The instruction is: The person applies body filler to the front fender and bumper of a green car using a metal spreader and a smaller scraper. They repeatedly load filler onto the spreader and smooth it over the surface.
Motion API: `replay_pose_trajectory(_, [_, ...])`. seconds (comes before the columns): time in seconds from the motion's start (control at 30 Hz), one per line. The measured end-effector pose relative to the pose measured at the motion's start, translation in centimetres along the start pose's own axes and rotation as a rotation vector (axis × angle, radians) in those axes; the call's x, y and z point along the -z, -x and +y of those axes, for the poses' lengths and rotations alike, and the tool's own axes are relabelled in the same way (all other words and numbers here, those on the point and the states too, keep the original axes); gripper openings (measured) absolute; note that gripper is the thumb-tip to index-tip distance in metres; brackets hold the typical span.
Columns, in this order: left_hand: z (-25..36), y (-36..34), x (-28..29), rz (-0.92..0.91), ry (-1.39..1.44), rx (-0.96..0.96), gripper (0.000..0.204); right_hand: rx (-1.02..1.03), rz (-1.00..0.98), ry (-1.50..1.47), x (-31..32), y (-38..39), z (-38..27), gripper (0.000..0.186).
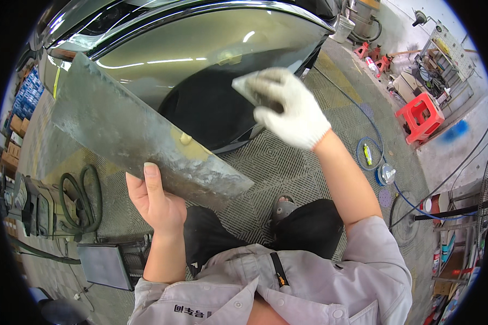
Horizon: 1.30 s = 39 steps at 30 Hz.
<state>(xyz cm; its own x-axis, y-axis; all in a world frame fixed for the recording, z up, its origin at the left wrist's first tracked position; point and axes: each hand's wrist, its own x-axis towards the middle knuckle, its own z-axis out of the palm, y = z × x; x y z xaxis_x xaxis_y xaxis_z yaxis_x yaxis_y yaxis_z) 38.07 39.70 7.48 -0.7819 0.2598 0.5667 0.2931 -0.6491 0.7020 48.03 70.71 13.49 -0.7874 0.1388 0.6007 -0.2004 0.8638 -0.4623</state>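
Head view: left hand [160, 203] grips plate [124, 124] overlapping car panel [200, 49]; right hand [290, 108] pinches blurred tool [243, 88]; stool [432, 115] beyond

You have a red plastic stool [431, 115], with red jack stands [384, 63] and a white bucket [342, 28] beyond it. Left of the stool you'll find a blue hose [346, 95] looping around a yellow-green tube [367, 154]; well farther left, a thick dark hose [98, 203] and cardboard boxes [10, 159].
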Motion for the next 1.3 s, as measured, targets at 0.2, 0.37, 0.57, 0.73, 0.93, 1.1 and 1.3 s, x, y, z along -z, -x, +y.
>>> replay_pose_trajectory(0.2, [-0.1,1.7,0.5,0.042,-0.035,0.054,0.036,-0.202,0.090,0.339,-0.2,-6.7,-0.8,0.052])
replay_pose_trajectory(0.37, [0.0,2.2,1.0,0.053,-0.040,0.052,0.036,-0.198,0.007,0.404,-0.6,-7.5,-2.2,0.051])
replay_pose_trajectory(0.57, [-0.1,2.4,0.7,0.077,-0.016,0.087,0.035,-0.136,-0.008,0.425,-1.4,-5.5,-2.6,0.045])
replay_pose_trajectory(0.73, [-0.2,2.7,0.7,0.062,-0.021,0.091,0.036,-0.192,0.084,0.288,-0.8,-3.4,-1.7,0.049])
replay_pose_trajectory(0.93, [-0.3,2.9,0.8,0.046,-0.039,0.102,0.036,-0.339,0.150,0.178,-0.7,-4.0,0.8,0.057])
replay_pose_trajectory(1.1, [-0.1,3.1,0.9,0.034,-0.016,0.097,0.037,-0.257,0.169,0.316,-1.4,-4.7,0.9,0.056])
replay_pose_trajectory(1.3, [0.1,3.2,1.4,0.086,-0.045,0.104,0.037,-0.244,0.125,0.437,-2.0,-4.4,-0.6,0.056])
